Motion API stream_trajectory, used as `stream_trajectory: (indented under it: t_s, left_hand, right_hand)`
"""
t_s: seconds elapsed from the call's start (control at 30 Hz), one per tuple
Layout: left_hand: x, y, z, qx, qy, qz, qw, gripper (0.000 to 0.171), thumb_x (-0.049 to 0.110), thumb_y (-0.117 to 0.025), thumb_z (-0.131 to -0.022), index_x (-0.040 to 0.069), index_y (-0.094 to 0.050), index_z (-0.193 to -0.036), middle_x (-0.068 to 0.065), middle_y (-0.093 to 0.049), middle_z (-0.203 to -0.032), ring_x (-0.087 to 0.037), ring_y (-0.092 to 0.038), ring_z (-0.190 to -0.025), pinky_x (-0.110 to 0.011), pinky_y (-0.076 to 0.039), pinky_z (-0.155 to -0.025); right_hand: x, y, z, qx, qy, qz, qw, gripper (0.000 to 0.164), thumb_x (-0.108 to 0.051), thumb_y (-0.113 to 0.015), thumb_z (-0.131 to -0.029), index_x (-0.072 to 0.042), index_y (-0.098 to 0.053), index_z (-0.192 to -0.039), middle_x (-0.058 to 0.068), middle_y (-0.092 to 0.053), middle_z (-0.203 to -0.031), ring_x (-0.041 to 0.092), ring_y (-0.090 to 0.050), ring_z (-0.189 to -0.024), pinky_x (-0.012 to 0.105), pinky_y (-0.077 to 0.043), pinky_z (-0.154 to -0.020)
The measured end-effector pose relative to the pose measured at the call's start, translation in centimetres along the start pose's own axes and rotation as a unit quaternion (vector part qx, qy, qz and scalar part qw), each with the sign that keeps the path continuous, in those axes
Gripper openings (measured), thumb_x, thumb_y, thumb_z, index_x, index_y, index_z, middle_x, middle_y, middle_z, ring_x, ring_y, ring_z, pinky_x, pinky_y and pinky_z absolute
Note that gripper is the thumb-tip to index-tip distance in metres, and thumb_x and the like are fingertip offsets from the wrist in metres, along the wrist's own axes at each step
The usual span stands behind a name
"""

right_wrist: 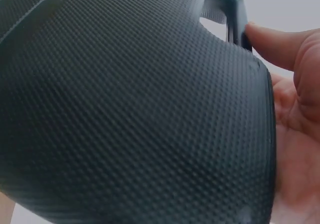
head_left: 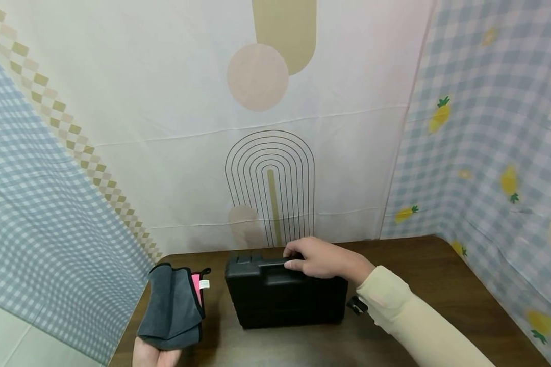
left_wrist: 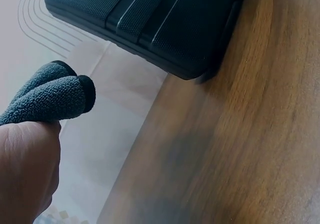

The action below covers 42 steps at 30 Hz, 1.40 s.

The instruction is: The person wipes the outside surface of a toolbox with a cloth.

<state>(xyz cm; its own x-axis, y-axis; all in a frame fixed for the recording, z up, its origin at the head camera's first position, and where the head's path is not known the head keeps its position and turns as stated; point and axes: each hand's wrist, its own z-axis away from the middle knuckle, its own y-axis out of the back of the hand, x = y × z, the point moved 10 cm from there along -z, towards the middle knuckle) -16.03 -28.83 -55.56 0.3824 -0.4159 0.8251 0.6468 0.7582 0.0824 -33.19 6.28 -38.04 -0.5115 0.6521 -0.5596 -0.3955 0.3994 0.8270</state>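
Observation:
A black hard plastic carrying case (head_left: 289, 306) stands upright on its long side on the table, handle at the top. My right hand (head_left: 321, 257) grips it by the handle edge; in the right wrist view the thumb (right_wrist: 275, 44) presses on the handle beside the case's textured side (right_wrist: 125, 119). To the left, my left hand (head_left: 155, 356) holds a folded dark grey cloth (head_left: 167, 306) with black trim, a pink patch and a white tag. Only part of that hand shows below the cloth. The left wrist view shows the cloth (left_wrist: 50, 94) doubled over above the hand.
The brown wooden table (head_left: 406, 260) backs onto a patterned curtain (head_left: 179, 178), with checked cloth hanging at both sides. A small black object (head_left: 358, 305) lies right of the case, partly behind the yellow sleeve (head_left: 404, 311).

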Motion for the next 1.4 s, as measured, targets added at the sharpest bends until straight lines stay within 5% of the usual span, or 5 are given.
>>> stream_trajectory:
  t_s: [0.47, 0.73, 1.0, 1.27, 1.4]
  left_hand:
    - [-0.1, 0.0, 0.7, 0.045, 0.030, 0.556, 0.8293, 0.047, -0.013, -0.014, -0.111, -0.027, -0.017, -0.155, -0.039, -0.019, -0.169, -0.042, -0.024, -0.164, -0.015, -0.028, -0.128]
    - [0.8, -0.3, 0.0, -0.025, -0.002, 0.051, 0.9984, 0.047, 0.005, -0.028, -0.116, -0.010, -0.041, -0.159, -0.021, -0.041, -0.170, -0.024, -0.034, -0.163, -0.004, -0.006, -0.126]
    - [0.1, -0.5, 1.5, 0.052, 0.070, 0.747, 0.6595, 0.052, -0.003, -0.002, -0.111, -0.023, 0.003, -0.159, -0.038, -0.001, -0.173, -0.044, -0.002, -0.167, -0.023, -0.028, -0.131]
    - [0.6, -0.2, 0.9, 0.047, 0.054, 0.625, 0.7775, 0.049, -0.010, -0.008, -0.111, -0.027, -0.011, -0.157, -0.041, -0.015, -0.169, -0.044, -0.017, -0.165, -0.016, -0.033, -0.126]
    - [0.9, -0.5, 0.5, 0.045, 0.043, 0.660, 0.7484, 0.050, -0.009, -0.007, -0.112, -0.023, -0.004, -0.159, -0.039, -0.008, -0.171, -0.046, -0.011, -0.166, -0.022, -0.031, -0.130]
  right_hand:
    - [-1.0, -1.7, 1.6, -0.022, 0.023, -0.017, 0.999, 0.023, -0.033, -0.065, -0.108, -0.024, -0.064, -0.086, -0.010, -0.049, -0.070, 0.004, -0.045, -0.061, 0.025, -0.044, -0.065]
    - [-2.7, -2.6, 3.9, -0.012, 0.071, 0.007, 0.997, 0.014, -0.034, -0.069, -0.105, -0.027, -0.068, -0.094, -0.015, -0.053, -0.073, -0.001, -0.047, -0.066, 0.023, -0.048, -0.075]
    - [-1.7, -5.2, 4.3, -0.020, 0.089, 0.048, 0.995, 0.013, -0.031, -0.074, -0.102, -0.025, -0.067, -0.093, -0.017, -0.052, -0.069, -0.002, -0.041, -0.059, 0.026, -0.053, -0.079]
    - [2.3, -8.3, 2.7, 0.011, 0.067, 0.105, 0.992, 0.030, -0.026, -0.075, -0.101, -0.022, -0.054, -0.080, -0.014, -0.035, -0.063, 0.004, -0.027, -0.056, 0.052, -0.053, -0.104]
    - [3.8, -9.6, 1.9, -0.001, 0.071, 0.130, 0.989, 0.039, -0.027, -0.074, -0.102, -0.022, -0.044, -0.078, -0.013, -0.026, -0.064, 0.006, -0.019, -0.057, 0.047, -0.052, -0.096]
